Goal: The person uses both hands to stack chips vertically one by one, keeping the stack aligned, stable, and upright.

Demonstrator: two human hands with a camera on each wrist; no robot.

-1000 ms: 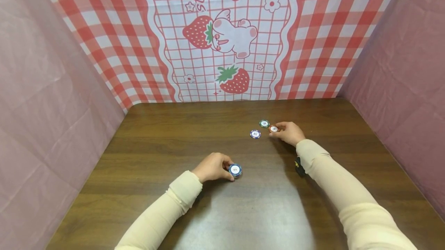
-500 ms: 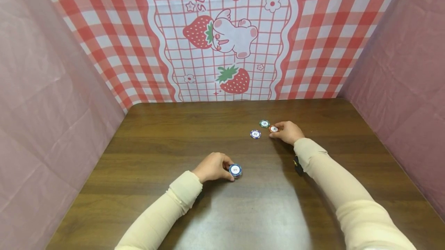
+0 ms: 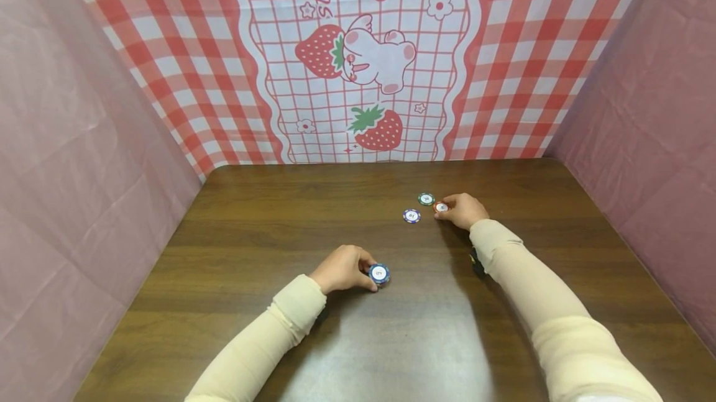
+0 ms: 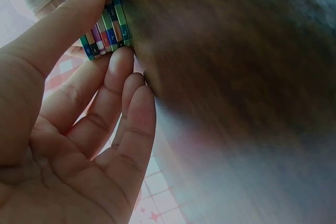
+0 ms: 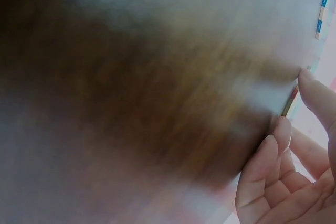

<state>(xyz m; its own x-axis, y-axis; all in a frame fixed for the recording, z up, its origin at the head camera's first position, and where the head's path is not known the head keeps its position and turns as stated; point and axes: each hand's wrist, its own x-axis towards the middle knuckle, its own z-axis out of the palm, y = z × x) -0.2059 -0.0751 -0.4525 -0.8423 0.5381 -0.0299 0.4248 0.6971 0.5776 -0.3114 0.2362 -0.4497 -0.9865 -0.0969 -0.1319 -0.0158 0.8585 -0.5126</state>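
My left hand (image 3: 341, 268) grips a short stack of poker chips (image 3: 379, 273) by its sides, with a blue chip on top. In the left wrist view, thumb and fingertips press on the stack's multicoloured edges (image 4: 107, 35). Farther right and back, my right hand (image 3: 467, 211) pinches a red poker chip (image 3: 441, 207) at the tabletop. Right beside that chip lies a green poker chip (image 3: 426, 199). A purple-blue poker chip (image 3: 411, 215) lies flat just to their left. The right wrist view shows only the red chip's thin edge (image 5: 290, 102) between thumb and fingers.
The brown wooden table (image 3: 268, 215) bears all the chips. Behind it hangs a red checked cloth (image 3: 514, 66) with strawberries. Pink cloth walls close in the left side (image 3: 73, 141) and the right side (image 3: 643, 110).
The right sleeve and forearm have shifted slightly left, while the right fingers stay at the red chip. The left hand and its stack look the same.
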